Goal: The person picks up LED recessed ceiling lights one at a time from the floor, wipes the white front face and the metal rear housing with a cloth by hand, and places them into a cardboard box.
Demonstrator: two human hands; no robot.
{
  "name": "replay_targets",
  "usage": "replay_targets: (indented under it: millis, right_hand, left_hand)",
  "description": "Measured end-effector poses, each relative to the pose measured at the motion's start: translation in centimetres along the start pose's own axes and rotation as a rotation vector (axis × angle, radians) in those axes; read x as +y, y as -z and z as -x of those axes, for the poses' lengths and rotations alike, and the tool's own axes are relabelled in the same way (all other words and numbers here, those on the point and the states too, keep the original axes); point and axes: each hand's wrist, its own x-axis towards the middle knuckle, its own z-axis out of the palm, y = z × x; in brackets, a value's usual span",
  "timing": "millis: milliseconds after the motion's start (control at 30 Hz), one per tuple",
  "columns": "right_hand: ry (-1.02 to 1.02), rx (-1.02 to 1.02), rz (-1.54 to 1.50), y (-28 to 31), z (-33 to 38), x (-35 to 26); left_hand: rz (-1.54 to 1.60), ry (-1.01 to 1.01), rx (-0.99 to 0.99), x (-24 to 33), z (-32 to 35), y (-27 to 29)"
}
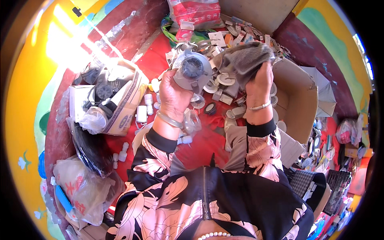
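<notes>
My left hand (173,94) is closed on the edge of a round, pale grey fixture (195,71) with a dark ribbed centre, held up in front of me. A crumpled grey-brown cloth (247,60) hangs from my closed right hand (259,84). The two are apart. Beneath them lie white round fittings (226,79), small boxes and a small black oval piece (210,108). White cylindrical fittings (141,114) stand on the red floor covering (196,150), left of my left wrist. My left thumb shows; the fingers behind the fixture are partly hidden.
An open carton (130,100) at the left holds black and white devices. An open brown box (298,92) stands at the right. Small boxes (248,34) and a red-and-white bag (196,14) are piled at the back. Plastic bags (84,184) lie near left.
</notes>
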Motion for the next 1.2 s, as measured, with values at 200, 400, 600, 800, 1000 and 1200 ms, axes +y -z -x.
replay_targets:
  millis: [200, 400, 600, 800, 1000, 1200]
  right_hand:
    - [0.783, -0.508, 1.551, -1.6, 3.4, 5.6]
    - [0.308, -0.159, 0.913, -0.9, 3.1, 6.7]
    - [0.052, -0.048, 0.044, 3.0, -0.7, 1.6]
    - [-0.201, -0.147, 0.106, 3.5, -0.3, 5.4]
    - [-0.230, -0.231, -0.012, -1.8, 3.8, 6.8]
    - [-0.050, -0.174, -0.094, -0.1, 2.9, 7.3]
  left_hand:
    - [-0.207, -0.065, -0.019, -2.4, -0.1, -0.1]
    - [-0.346, -0.112, 0.008, -2.6, 0.3, -0.1]
    - [0.087, -0.095, -0.006, 0.5, 0.0, -0.1]
    - [0.226, -0.109, 0.028, 0.1, -0.8, 0.8]
    - [0.068, -0.117, -0.159, 0.4, -0.1, -0.4]
    - [-0.051, -0.031, -0.234, -1.0, 0.6, -0.5]
